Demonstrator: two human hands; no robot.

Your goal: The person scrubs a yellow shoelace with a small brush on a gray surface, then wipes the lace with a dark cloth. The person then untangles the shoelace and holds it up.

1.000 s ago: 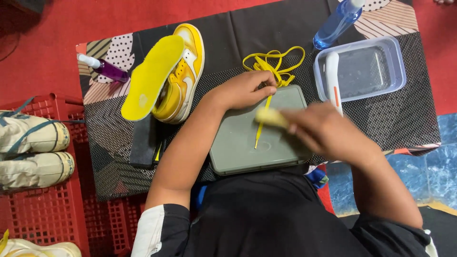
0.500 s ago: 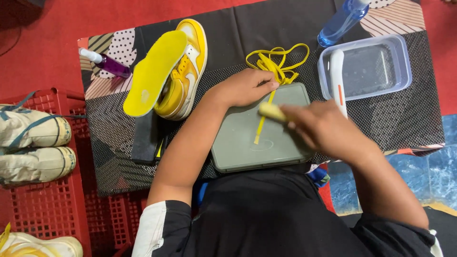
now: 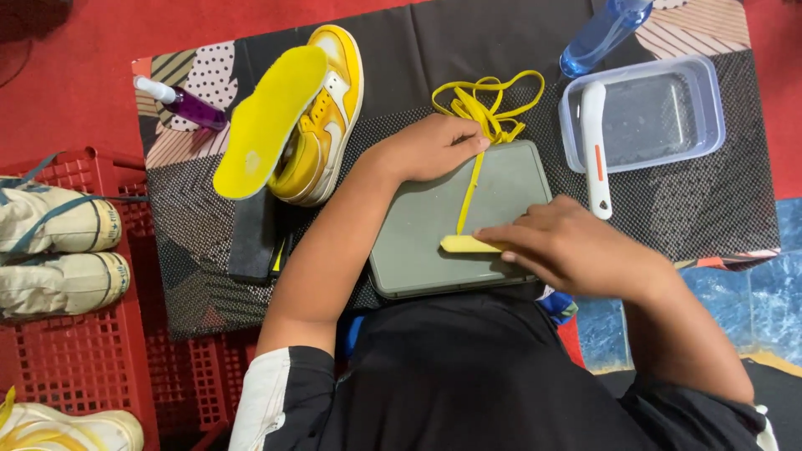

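A grey-green tray (image 3: 418, 250) lies on the patterned mat in front of me. A yellow shoelace (image 3: 478, 107) is bunched past the tray's far edge, with one strand stretched down across the tray. My left hand (image 3: 434, 146) presses that strand at the tray's top edge. My right hand (image 3: 568, 246) grips a small pale yellow brush (image 3: 464, 244) laid on the lace's lower end. A yellow and white sneaker (image 3: 326, 125) lies to the left, with a yellow insole (image 3: 267, 121) leaning on it.
A clear plastic tub (image 3: 647, 117) of water stands at the right with a white-handled brush (image 3: 595, 150) across its rim. Behind it lies a blue spray bottle (image 3: 603, 33). A purple bottle (image 3: 188, 104) lies far left. A red crate (image 3: 79, 334) holds white shoes (image 3: 58, 250).
My right hand has drawn the brush down the lace toward me, from mid-tray to the lace's lower end. The left hand stays on the lace.
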